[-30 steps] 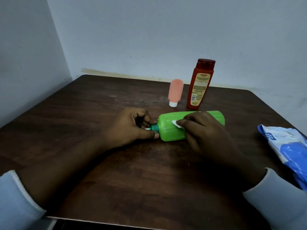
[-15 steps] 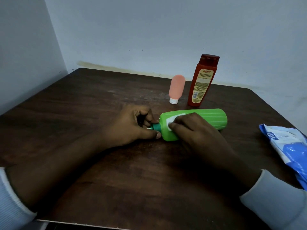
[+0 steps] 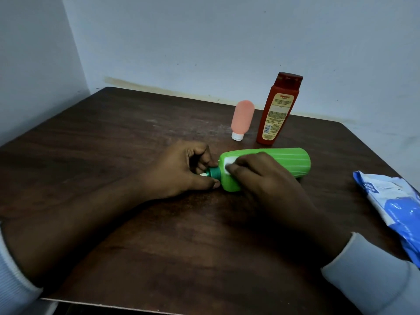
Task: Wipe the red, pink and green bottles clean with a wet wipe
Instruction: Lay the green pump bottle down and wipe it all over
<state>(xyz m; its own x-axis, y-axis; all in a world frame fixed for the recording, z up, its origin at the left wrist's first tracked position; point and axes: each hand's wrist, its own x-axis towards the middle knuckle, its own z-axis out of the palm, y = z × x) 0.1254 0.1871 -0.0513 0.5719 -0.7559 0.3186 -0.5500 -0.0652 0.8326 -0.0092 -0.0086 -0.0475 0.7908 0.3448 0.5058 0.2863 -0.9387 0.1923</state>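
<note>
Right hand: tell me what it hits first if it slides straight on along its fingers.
Probably the left hand, which grips the green bottle by its cap just ahead; depth is unclear.

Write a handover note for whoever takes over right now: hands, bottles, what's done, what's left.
Left hand pinches the green bottle at its cap; the bottle lies on the table.
Right hand holds the wet wipe against its shoulder.
Pink bottle and red bottle stand behind, apart from both hands.
Done: green wiping under way.
Left: finish it; whether pink and red are wiped cannot be told.
</note>
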